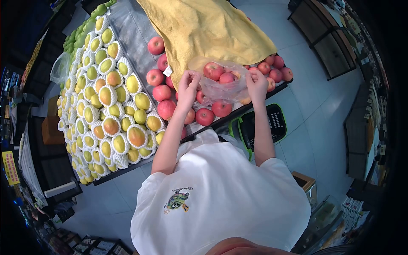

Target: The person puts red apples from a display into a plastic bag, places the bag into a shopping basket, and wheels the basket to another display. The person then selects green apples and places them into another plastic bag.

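Note:
A clear plastic bag (224, 91) is stretched between my two hands above the apple display. My left hand (188, 83) pinches the bag's left edge, fingers closed. On the opposite side, my right hand (256, 85) grips the right edge with fingertips pressed together. Red apples (213, 71) show at the bag's opening and through the film; I cannot tell which are inside it. Loose apples (205, 116) lie below the bag and to its left, and more apples (276, 75) sit just beyond my right hand.
A yellow cloth (204, 32) covers the far part of the apple stand. To the left, yellow-green fruits in white foam nets (111, 125) are piled high, with green fruit (78, 36) behind. A black basket with green trim (265, 125) is below my right forearm.

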`<control>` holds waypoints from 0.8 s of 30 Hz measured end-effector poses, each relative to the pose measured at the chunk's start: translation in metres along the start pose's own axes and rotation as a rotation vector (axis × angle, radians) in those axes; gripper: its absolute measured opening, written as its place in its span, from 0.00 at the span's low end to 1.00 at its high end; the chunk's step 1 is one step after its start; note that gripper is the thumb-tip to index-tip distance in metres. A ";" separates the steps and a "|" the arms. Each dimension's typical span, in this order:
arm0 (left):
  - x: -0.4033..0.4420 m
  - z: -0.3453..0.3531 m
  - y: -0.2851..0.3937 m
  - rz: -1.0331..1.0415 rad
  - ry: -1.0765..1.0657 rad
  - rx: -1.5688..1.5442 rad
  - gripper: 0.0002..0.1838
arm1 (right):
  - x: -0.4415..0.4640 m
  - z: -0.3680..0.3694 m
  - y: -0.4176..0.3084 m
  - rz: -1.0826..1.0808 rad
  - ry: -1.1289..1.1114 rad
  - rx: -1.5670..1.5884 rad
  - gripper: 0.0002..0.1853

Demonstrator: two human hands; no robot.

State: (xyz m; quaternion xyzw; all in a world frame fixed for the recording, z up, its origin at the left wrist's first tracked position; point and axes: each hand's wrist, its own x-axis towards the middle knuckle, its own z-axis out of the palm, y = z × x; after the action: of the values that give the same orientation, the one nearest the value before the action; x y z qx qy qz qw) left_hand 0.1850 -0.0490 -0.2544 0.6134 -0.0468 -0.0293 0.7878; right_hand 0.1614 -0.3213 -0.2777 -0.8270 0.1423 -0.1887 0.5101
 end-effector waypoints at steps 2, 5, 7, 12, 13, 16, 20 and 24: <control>0.012 -0.005 0.008 -0.006 -0.014 0.028 0.11 | 0.007 -0.001 -0.013 -0.055 0.041 0.170 0.09; 0.026 -0.004 0.027 0.070 -0.046 -0.019 0.10 | 0.021 -0.002 -0.038 -0.109 0.063 0.431 0.06; 0.033 -0.001 0.042 0.084 -0.056 -0.058 0.10 | 0.026 -0.008 -0.054 -0.003 0.057 0.536 0.06; 0.042 0.009 0.079 0.179 -0.109 -0.136 0.10 | 0.037 -0.023 -0.087 0.095 0.023 0.958 0.07; 0.041 0.012 0.088 0.207 -0.149 -0.087 0.08 | 0.038 -0.026 -0.093 0.074 0.033 0.974 0.07; 0.038 0.025 0.095 0.269 -0.235 -0.093 0.08 | 0.037 -0.036 -0.104 0.037 0.035 1.014 0.08; 0.029 0.038 0.108 0.299 -0.272 -0.076 0.07 | 0.028 -0.050 -0.105 0.011 -0.026 1.057 0.07; 0.024 0.054 0.130 0.372 -0.355 -0.058 0.07 | 0.009 -0.066 -0.124 -0.048 -0.154 1.144 0.12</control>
State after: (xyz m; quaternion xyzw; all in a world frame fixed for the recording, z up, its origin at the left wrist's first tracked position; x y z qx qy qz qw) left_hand 0.2019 -0.0716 -0.1142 0.5567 -0.2953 0.0075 0.7764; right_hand 0.1446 -0.3231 -0.1374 -0.4338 -0.0386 -0.1863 0.8807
